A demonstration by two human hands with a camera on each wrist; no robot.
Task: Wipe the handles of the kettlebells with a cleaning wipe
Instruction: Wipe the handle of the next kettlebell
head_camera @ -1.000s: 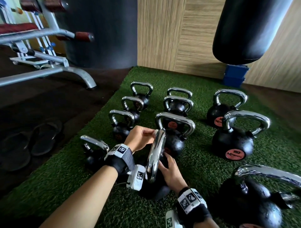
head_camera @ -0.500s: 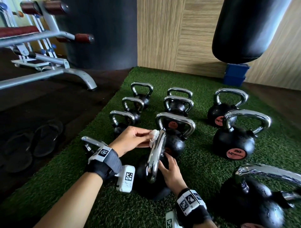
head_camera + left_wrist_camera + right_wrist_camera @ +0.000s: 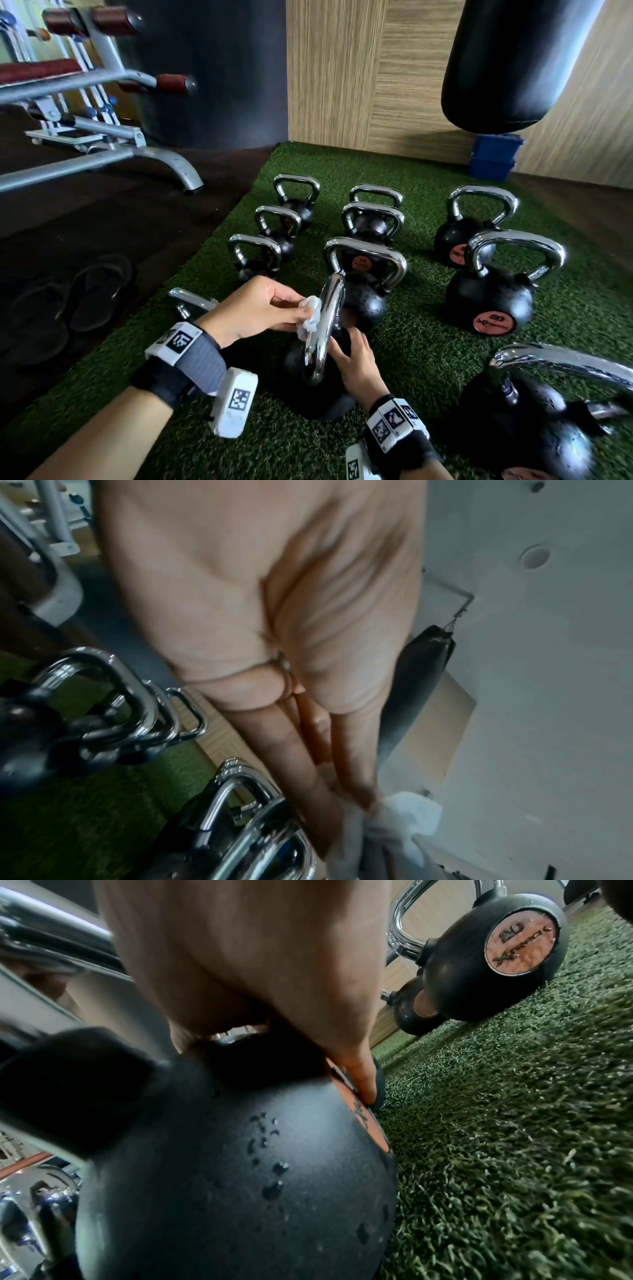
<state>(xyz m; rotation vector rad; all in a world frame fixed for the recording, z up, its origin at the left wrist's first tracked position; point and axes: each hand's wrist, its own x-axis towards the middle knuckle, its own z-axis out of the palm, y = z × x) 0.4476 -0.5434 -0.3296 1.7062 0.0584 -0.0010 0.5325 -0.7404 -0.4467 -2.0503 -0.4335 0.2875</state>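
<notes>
From the head camera, the nearest kettlebell (image 3: 315, 387) stands on the green artificial turf (image 3: 404, 346), its chrome handle (image 3: 323, 322) seen edge-on. The left hand (image 3: 255, 308) pinches a crumpled white cleaning wipe (image 3: 310, 317) between thumb and fingertips and holds it against the left side of that handle, near its upper half. The right hand (image 3: 354, 363) lies on the right side of the black ball, fingers spread and fairly straight, with nothing inside its grip. More kettlebells stand in rows beyond: small ones at the back left, bigger ones to the right, among them a large kettlebell with an orange badge (image 3: 489, 301). A pair of dark sandals (image 3: 85, 301) lies on the dark floor to the left, a weight bench (image 3: 85, 113) stands behind them, and a black punching bag (image 3: 513, 65) hangs at top right above a blue box (image 3: 493, 157).

From the left wrist camera, the left hand (image 3: 274, 642) fills the view, its fingers (image 3: 346, 764) running down together to the wipe (image 3: 407, 821), which they nip at their tips. Chrome handles of other kettlebells (image 3: 113, 696) show at lower left, blurred.

From the right wrist camera, the right hand (image 3: 260, 969) rests on the wet black ball of the kettlebell (image 3: 240, 1177), one fingertip touching the orange badge at its edge. The grip here is loose and holds nothing. A kettlebell marked 20 (image 3: 496, 953) stands on the turf (image 3: 514, 1137) behind.
</notes>
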